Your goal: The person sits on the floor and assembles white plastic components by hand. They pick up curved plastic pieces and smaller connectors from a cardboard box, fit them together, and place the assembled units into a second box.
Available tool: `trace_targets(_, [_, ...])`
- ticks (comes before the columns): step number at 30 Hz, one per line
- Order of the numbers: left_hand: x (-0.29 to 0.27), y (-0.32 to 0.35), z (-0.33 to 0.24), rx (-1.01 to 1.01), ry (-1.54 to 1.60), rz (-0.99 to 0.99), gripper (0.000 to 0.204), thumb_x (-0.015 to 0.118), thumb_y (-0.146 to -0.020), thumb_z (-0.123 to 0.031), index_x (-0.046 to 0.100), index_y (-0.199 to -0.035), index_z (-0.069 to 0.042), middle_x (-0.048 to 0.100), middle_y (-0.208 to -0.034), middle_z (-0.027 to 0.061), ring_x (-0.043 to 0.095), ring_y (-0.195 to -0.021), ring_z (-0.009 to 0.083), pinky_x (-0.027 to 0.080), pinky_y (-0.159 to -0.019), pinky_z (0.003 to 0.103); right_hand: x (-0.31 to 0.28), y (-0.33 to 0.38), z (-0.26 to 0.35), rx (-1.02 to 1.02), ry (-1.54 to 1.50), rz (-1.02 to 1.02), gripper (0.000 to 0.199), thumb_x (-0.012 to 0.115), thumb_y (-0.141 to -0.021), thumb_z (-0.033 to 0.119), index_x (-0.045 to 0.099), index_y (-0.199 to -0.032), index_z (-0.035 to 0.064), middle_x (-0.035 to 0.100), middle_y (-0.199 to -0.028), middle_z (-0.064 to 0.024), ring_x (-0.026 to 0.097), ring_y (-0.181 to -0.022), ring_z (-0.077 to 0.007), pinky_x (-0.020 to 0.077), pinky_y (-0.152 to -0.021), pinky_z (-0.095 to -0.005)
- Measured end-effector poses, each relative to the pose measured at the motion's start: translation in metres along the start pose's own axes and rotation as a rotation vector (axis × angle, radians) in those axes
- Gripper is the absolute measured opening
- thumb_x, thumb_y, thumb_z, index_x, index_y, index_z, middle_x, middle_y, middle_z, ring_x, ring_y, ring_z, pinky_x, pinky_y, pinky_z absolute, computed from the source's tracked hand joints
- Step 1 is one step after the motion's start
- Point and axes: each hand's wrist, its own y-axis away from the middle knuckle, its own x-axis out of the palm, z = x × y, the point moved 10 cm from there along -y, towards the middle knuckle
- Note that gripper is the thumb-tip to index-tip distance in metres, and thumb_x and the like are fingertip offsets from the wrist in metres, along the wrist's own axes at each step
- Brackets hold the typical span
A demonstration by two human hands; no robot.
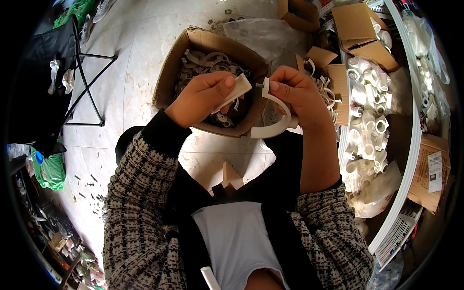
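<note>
Over a cardboard box (166,67), both hands are raised close together. My left hand (203,99) pinches a flat white plastic strip (238,90) between thumb and fingers. In my right hand (303,96) is a curved white plastic pipe clamp (275,129), gripped near its upper end. From that end a small grey screw (259,85) points left toward the strip, with a narrow gap between them. Loose white clamp pieces (212,60) fill the box below. My left hand hides part of them, and the strip's lower end is partly covered.
On the right, bags of white pipe fittings (369,130) lie along a white shelf edge (411,111). Opened cartons (357,24) stand at the far right. A black folding chair (36,82) is at left, near a green bag (48,169). Small dark pieces (92,183) litter the floor.
</note>
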Motion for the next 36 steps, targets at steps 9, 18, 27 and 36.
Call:
trace_targets(9, [0.013, 0.005, -0.009, 0.031, 0.158, 0.067, 0.045, 0.047, -0.089, -0.046, 0.057, -0.09, -0.002, 0.05, -0.069, -0.0004, 0.046, -0.057, 0.0057, 0.036, -0.051, 0.018, 0.015, -0.001, -0.014, 0.081, -0.14, 0.112, 0.013, 0.062, -0.084, 0.016, 0.056, -0.079, 0.0053, 0.056, -0.063, 0.0001, 0.048, -0.046, -0.0041, 0.0351, -0.04, -0.0164])
trace_targets(18, [0.014, 0.006, -0.014, 0.038, 0.133, 0.117, 0.043, 0.05, -0.087, -0.045, 0.056, -0.081, -0.003, 0.047, -0.063, -0.0009, 0.043, -0.054, 0.0061, 0.033, -0.049, 0.019, 0.023, 0.003, -0.013, 0.095, -0.054, 0.14, 0.013, 0.064, -0.082, 0.016, 0.057, -0.079, 0.0056, 0.057, -0.067, 0.0011, 0.05, -0.054, -0.0026, 0.0385, -0.046, -0.0157])
trace_targets(27, [0.012, 0.003, -0.008, 0.015, 0.097, 0.047, 0.037, 0.05, -0.09, -0.04, 0.054, -0.078, -0.005, 0.048, -0.069, -0.0038, 0.043, -0.065, 0.0038, 0.036, -0.057, 0.019, 0.025, 0.0, 0.0, -0.123, 0.246, 0.106, 0.014, 0.063, -0.084, 0.018, 0.056, -0.086, 0.0057, 0.055, -0.07, 0.0034, 0.048, -0.059, -0.0006, 0.0375, -0.05, -0.0152])
trace_targets(36, [0.028, 0.01, -0.01, -0.108, 0.316, 0.003, 0.035, 0.043, -0.093, -0.034, 0.056, -0.094, -0.002, 0.057, -0.083, 0.0014, 0.051, -0.076, 0.007, 0.042, -0.069, 0.021, 0.043, 0.005, 0.006, -0.24, 0.189, 0.275, 0.026, 0.059, -0.086, 0.016, 0.055, -0.108, 0.0023, 0.055, -0.077, -0.0006, 0.048, -0.058, -0.0031, 0.0366, -0.047, -0.0166])
